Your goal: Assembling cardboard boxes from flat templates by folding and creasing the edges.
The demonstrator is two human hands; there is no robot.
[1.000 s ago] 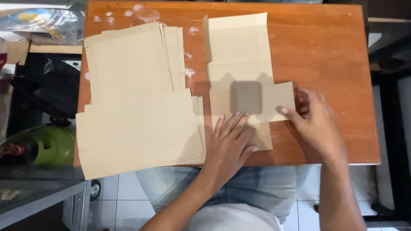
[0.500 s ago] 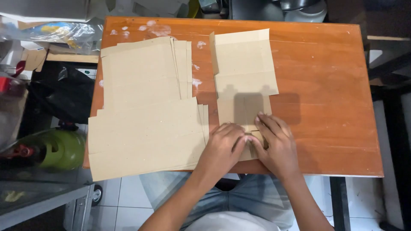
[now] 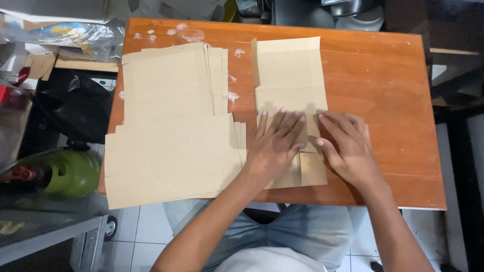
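A flat brown cardboard box blank point(image 3: 287, 75) lies on the orange wooden table point(image 3: 383, 90), right of centre. My left hand point(image 3: 275, 143) presses flat on its lower half, fingers spread. My right hand point(image 3: 348, 146) lies beside it on the blank's right edge, fingers bent over a folded-in flap. Both palms push the card down; neither hand grips anything. Left of the blank sits a large stack of the same brown cardboard blanks point(image 3: 171, 126), overhanging the table's near edge.
A green gas cylinder point(image 3: 68, 171) stands on the floor at the left, with a black bag point(image 3: 75, 108) behind it. Clear plastic wrapping point(image 3: 75, 35) lies off the table's far left corner. White paint spots mark the tabletop. A dark rack point(image 3: 464, 100) stands to the right.
The side flaps that stuck out a second ago are now folded in. My right hand came from the blank's right flap to beside my left, and both moved up onto the folded card.
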